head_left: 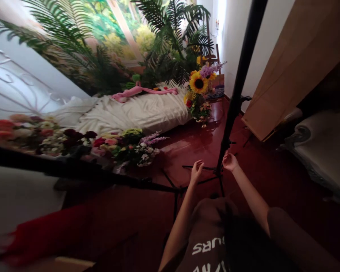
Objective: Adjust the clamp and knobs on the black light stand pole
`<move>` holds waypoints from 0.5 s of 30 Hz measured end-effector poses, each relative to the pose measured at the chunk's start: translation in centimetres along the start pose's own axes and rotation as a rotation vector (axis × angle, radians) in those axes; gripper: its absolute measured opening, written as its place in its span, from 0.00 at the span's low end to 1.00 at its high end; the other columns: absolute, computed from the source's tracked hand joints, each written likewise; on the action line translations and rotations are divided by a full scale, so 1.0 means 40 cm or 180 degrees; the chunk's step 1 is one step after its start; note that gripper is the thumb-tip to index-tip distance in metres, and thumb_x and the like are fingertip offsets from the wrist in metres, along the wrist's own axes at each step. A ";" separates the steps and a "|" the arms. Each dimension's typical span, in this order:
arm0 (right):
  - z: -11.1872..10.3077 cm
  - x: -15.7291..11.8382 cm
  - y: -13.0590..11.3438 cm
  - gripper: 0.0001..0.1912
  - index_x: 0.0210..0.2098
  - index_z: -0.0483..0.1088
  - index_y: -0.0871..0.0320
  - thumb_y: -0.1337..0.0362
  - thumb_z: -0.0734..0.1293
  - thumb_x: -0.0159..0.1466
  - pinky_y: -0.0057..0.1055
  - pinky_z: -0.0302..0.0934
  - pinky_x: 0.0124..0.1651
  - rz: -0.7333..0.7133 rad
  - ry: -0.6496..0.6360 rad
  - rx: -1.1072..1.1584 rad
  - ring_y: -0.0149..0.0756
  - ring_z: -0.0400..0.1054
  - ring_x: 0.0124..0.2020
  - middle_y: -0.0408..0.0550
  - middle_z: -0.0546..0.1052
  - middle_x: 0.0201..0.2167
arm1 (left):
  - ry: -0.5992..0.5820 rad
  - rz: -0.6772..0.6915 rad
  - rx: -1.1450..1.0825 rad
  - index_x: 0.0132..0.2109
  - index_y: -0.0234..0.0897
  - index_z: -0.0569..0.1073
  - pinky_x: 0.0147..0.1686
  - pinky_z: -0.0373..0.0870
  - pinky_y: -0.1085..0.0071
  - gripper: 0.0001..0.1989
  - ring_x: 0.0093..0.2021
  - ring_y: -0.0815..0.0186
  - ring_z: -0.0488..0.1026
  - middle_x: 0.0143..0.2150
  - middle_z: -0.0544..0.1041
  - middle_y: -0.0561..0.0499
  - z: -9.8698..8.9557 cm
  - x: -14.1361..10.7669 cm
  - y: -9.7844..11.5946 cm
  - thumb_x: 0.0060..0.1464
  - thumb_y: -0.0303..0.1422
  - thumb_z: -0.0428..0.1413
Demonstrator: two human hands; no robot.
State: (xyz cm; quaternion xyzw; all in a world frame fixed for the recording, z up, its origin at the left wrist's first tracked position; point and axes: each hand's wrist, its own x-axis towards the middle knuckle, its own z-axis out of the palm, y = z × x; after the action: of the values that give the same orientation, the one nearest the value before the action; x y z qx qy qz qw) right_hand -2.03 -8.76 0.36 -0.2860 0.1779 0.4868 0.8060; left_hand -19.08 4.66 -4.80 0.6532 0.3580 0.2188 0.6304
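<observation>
The stand is already up, legs spread on the red floor; what is left, I cannot tell. The right hand curls beside it, grip unclear; the left hand, nearby, has loosely bent fingers, holding nothing visible. Beyond lie flowers; no container can be made out.

Black stand, one, pole slanted. Second black stand, one, running off leftward. Right hand, fingers bent, at the first pole's lower part; contact, I cannot tell from here. Left hand, loosely curled, near that stand's legs. White cloth, draped, pink soft toy on top. Sunflower at its far right end. Mixed flowers along the near edge. Floor, dark red, glossy.
</observation>
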 end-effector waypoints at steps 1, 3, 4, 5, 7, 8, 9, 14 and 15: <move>0.002 0.007 0.020 0.12 0.25 0.71 0.56 0.75 0.59 0.54 0.17 0.61 0.19 0.0134 0.0006 -0.0032 0.23 0.66 0.16 0.37 0.73 0.15 | 0.0417 -0.0201 -0.0105 0.46 0.35 0.71 0.40 0.73 0.70 0.17 0.40 0.67 0.77 0.44 0.78 0.44 -0.044 -0.017 -0.034 0.56 0.41 0.52; 0.014 0.021 0.060 0.12 0.24 0.71 0.56 0.76 0.59 0.54 0.16 0.61 0.21 0.0366 0.0069 -0.0084 0.21 0.67 0.17 0.36 0.73 0.16 | 0.1502 -0.0573 -0.0300 0.43 0.33 0.70 0.36 0.72 0.71 0.14 0.35 0.68 0.75 0.39 0.77 0.45 -0.137 -0.047 -0.085 0.58 0.38 0.48; 0.024 0.028 0.081 0.12 0.24 0.71 0.55 0.76 0.59 0.54 0.15 0.61 0.21 0.0440 0.0103 -0.0145 0.21 0.67 0.17 0.36 0.73 0.17 | 0.2103 -0.0720 -0.0352 0.43 0.33 0.68 0.35 0.71 0.71 0.13 0.34 0.68 0.74 0.38 0.75 0.45 -0.185 -0.061 -0.100 0.58 0.37 0.45; 0.035 0.035 0.103 0.12 0.24 0.70 0.55 0.76 0.59 0.54 0.15 0.61 0.22 0.0496 0.0122 -0.0233 0.21 0.67 0.17 0.36 0.73 0.17 | 0.2725 -0.0809 -0.0360 0.44 0.33 0.66 0.34 0.71 0.72 0.13 0.34 0.69 0.73 0.38 0.74 0.46 -0.232 -0.075 -0.107 0.59 0.36 0.43; 0.058 0.050 0.147 0.13 0.24 0.71 0.55 0.75 0.59 0.55 0.16 0.62 0.22 0.0606 0.0121 -0.0441 0.22 0.67 0.17 0.36 0.73 0.17 | 0.3857 -0.0676 -0.0243 0.46 0.35 0.64 0.36 0.70 0.71 0.13 0.36 0.69 0.73 0.40 0.72 0.46 -0.324 -0.103 -0.097 0.60 0.34 0.39; 0.069 0.057 0.169 0.13 0.24 0.71 0.54 0.75 0.59 0.56 0.17 0.62 0.22 0.0677 0.0117 -0.0532 0.22 0.67 0.17 0.37 0.74 0.17 | 0.4299 -0.0441 -0.0129 0.46 0.36 0.63 0.39 0.70 0.70 0.13 0.38 0.68 0.72 0.42 0.71 0.46 -0.366 -0.116 -0.082 0.61 0.34 0.39; 0.079 0.064 0.191 0.13 0.24 0.71 0.54 0.75 0.58 0.56 0.18 0.63 0.22 0.0761 0.0117 -0.0609 0.23 0.67 0.18 0.37 0.73 0.18 | 0.4613 -0.0113 0.0011 0.46 0.36 0.63 0.42 0.69 0.69 0.12 0.41 0.67 0.72 0.44 0.70 0.45 -0.404 -0.128 -0.060 0.61 0.35 0.40; 0.140 0.081 0.318 0.13 0.26 0.70 0.55 0.74 0.58 0.58 0.18 0.62 0.22 0.1359 -0.0157 -0.0939 0.23 0.66 0.18 0.37 0.73 0.18 | 0.4207 0.1153 0.0517 0.50 0.37 0.65 0.52 0.66 0.66 0.17 0.49 0.64 0.70 0.50 0.70 0.43 -0.521 -0.140 0.060 0.62 0.42 0.42; 0.157 0.079 0.349 0.12 0.27 0.70 0.55 0.74 0.58 0.59 0.18 0.62 0.22 0.1567 -0.0225 -0.0920 0.23 0.66 0.18 0.38 0.73 0.18 | 0.3876 0.1140 0.0531 0.50 0.37 0.65 0.51 0.68 0.67 0.19 0.48 0.65 0.71 0.48 0.71 0.44 -0.531 -0.134 0.073 0.63 0.44 0.40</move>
State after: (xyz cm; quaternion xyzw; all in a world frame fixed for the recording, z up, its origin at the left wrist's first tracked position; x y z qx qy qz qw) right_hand -12.89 2.44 -0.59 -0.3290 0.1425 0.6978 0.6201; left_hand -37.66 14.98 1.28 0.5085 0.5531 0.6240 0.2148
